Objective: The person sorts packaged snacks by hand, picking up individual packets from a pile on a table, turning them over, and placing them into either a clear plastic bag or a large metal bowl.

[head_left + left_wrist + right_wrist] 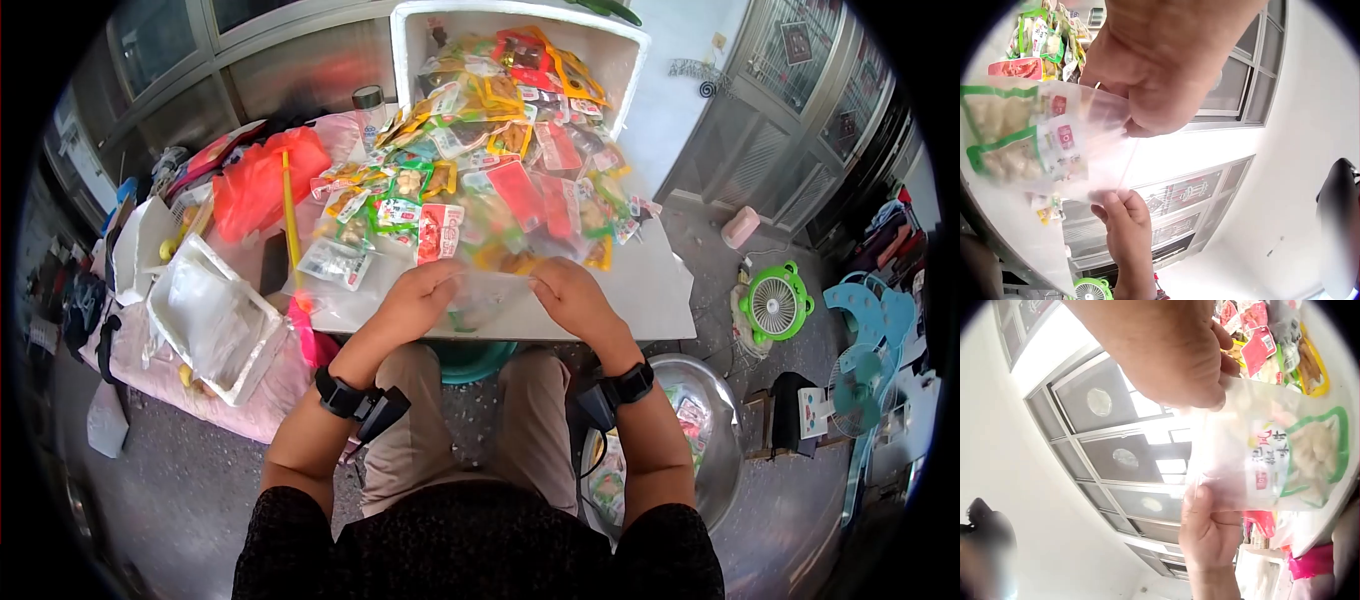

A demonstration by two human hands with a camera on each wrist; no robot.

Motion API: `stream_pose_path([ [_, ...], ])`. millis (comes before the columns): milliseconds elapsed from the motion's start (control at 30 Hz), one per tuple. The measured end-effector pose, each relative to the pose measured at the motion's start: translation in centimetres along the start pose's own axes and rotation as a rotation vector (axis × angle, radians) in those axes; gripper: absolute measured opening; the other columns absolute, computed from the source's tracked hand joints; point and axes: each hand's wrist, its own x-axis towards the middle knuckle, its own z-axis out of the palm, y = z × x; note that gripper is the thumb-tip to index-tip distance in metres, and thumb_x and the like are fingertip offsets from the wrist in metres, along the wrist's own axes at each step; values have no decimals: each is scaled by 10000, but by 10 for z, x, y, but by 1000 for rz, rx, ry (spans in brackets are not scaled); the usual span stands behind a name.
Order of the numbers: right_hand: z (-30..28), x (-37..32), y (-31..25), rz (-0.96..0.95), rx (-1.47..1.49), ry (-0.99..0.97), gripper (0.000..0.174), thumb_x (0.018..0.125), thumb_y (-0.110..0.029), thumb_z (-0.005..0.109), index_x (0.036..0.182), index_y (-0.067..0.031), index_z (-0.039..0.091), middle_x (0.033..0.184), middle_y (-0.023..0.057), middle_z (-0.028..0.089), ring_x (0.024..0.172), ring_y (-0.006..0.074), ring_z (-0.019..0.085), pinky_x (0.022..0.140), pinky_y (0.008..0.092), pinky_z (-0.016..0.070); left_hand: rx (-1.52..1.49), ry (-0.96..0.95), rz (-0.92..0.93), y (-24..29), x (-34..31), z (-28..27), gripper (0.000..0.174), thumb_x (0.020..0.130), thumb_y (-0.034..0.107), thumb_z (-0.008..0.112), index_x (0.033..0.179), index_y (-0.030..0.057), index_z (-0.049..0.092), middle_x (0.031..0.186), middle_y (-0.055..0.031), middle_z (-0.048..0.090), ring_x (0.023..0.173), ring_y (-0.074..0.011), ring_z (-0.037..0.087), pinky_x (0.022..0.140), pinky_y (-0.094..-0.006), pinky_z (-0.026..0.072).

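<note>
Between both hands is a clear plastic bag [1107,156], its top edge pinched at one corner by the left hand [418,298] and at the other by the right hand [582,300]. Inside it show green-edged snack packets [1315,453] with pale contents and printed labels. The bag hangs over the front of the white table [650,290], blurred in the head view. Just beyond the hands spreads a heap of colourful snack packets [515,195], spilling out of a tipped white foam box [632,65]. A red-labelled packet [440,232] lies close ahead of the left hand.
To the left, a small foam box [262,345] lined with plastic, a red plastic bag [270,180] and a yellow stick [291,215] lie on a pink cover. A metal basin [728,455] of packets stands at lower right. Beyond it is a green fan [775,303].
</note>
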Motion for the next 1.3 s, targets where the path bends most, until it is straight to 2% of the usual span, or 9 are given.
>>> stream_pose_path([
  [33,-17,1,-11,-13,7,-21,112,723,-126,496,782,-31,499,742,146,516,733,326,493,631,406,398,-83,-43,-3,5,3,-4,196,820,79,451,984,-1,522,931,-64,549,852,-123,501,754,-239,393],
  [233,-49,-24,-43,53,103,-331,156,737,-160,502,778,-10,493,720,146,499,716,324,477,625,387,375,-339,-208,-61,46,-8,17,190,821,97,464,970,0,533,920,-53,545,875,-122,486,774,-240,372],
  [367,-62,-63,-37,78,87,-289,149,756,-161,486,776,-14,491,699,147,493,694,329,474,603,388,374,-381,-263,-16,39,-23,36,172,828,97,450,952,-1,518,872,-44,548,818,-106,501,717,-228,395],
  [467,-92,-104,-28,266,60,-266,155,753,-170,468,746,-15,467,677,153,481,676,328,477,592,393,368,-508,-257,-51,26,-28,39,158,825,85,459,948,3,515,880,-46,548,835,-108,502,737,-228,392],
  [600,-116,-181,-13,715,25,-248,161,745,-157,495,720,0,470,652,153,476,642,309,473,571,360,367,-451,-319,-271,-34,-43,44,150,813,82,469,928,0,518,871,-45,548,831,-105,503,739,-219,389],
  [700,-99,-255,10,904,18,-160,158,739,-152,503,716,3,480,648,152,482,629,296,474,567,343,370,-139,-358,-333,-80,-60,45,157,790,76,480,919,-4,518,827,-30,543,777,-89,496,693,-206,390],
  [867,-57,-372,50,1287,71,-41,185,715,-177,499,740,6,506,685,174,522,653,321,500,591,354,396,-52,-293,-376,-128,-83,39,160,779,85,481,910,1,520,767,-13,523,706,-80,467,631,-200,378],
  [1100,-8,-517,103,1617,-263,-137,166,684,-158,464,719,-19,548,820,203,557,758,372,529,688,423,422,-186,-208,-410,-135,-88,36,154,779,74,470,905,-1,518,808,-27,528,763,-92,473,698,-203,373],
  [1300,-42,-534,129,1654,-623,32,193,736,-128,381,827,-29,521,806,214,564,765,382,539,680,447,430,-212,-199,-417,-139,-90,32,151,777,79,474,896,-4,517,826,-34,521,779,-102,474,714,-215,375],
])
